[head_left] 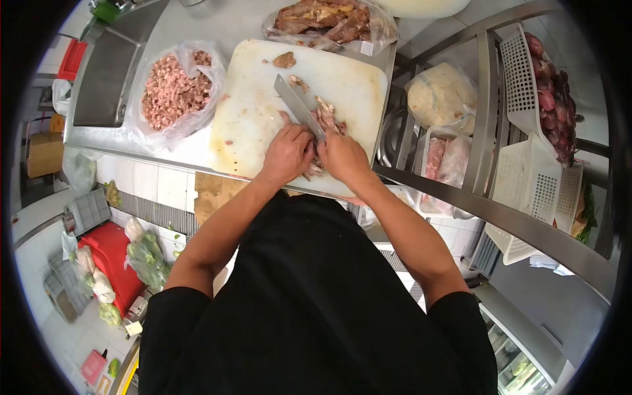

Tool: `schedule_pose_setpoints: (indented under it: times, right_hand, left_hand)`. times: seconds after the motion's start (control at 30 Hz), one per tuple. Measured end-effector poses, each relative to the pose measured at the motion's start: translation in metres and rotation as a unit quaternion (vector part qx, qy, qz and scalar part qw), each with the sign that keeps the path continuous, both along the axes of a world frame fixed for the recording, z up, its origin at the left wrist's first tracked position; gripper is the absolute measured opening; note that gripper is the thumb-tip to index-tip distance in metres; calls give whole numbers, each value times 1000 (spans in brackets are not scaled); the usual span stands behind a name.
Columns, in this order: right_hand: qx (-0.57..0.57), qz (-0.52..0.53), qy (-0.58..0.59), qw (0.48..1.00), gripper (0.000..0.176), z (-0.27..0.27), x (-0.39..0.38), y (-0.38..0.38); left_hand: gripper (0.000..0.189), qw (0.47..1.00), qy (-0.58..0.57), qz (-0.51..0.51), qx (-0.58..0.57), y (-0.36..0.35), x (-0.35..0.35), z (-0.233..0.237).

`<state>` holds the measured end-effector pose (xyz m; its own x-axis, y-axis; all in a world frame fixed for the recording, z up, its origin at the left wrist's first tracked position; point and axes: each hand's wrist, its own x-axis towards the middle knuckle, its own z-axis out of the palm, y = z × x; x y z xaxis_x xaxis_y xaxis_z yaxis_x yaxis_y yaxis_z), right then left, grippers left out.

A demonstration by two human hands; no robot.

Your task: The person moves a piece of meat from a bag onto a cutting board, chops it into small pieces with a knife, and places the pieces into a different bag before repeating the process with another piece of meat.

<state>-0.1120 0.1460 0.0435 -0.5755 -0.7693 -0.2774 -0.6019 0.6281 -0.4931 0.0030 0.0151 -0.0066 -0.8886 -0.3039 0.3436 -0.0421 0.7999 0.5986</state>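
In the head view, my right hand (pixel 347 158) is closed around a knife (pixel 296 102), its broad blade slanting to the upper left over the white cutting board (pixel 257 66). The handle is hidden in my fist. My left hand (pixel 288 153) is beside the blade with its fingers curled down on meat, mostly covered by the hand. Cut meat strips (pixel 327 115) lie just right of the blade. A brown meat piece (pixel 284 60) rests near the board's far edge. To the left sits a plastic bag of diced meat (pixel 172 92).
Behind the board is a bag of large meat pieces (pixel 322 23). A sink (pixel 108 82) is at the far left. On the right, a metal rack (pixel 487 105) bears a wrapped pale bundle (pixel 442 97) and a basket of red onions (pixel 550 99). A red bin (pixel 115 260) stands lower left.
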Motion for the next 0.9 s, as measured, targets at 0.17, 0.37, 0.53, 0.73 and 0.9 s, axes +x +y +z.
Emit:
schedule_pose_setpoints:
  times: [0.17, 0.37, 0.53, 0.73, 0.9]
  right_hand:
    - [35, -14, -24, 999, 27, 47, -7, 18]
    - [139, 58, -31, 988, 25, 78, 2, 72]
    - [83, 29, -12, 996, 22, 22, 23, 46]
    - [19, 43, 18, 999, 25, 12, 7, 6]
    - [70, 54, -15, 996, 22, 74, 8, 45]
  left_hand:
    - [19, 997, 38, 42, 54, -20, 14, 19]
    - [22, 1000, 5, 21, 2, -8, 21, 3]
    - [27, 998, 19, 38, -55, 1, 15, -10]
    - [27, 998, 33, 23, -46, -4, 16, -4]
    - [25, 999, 28, 21, -3, -6, 26, -1]
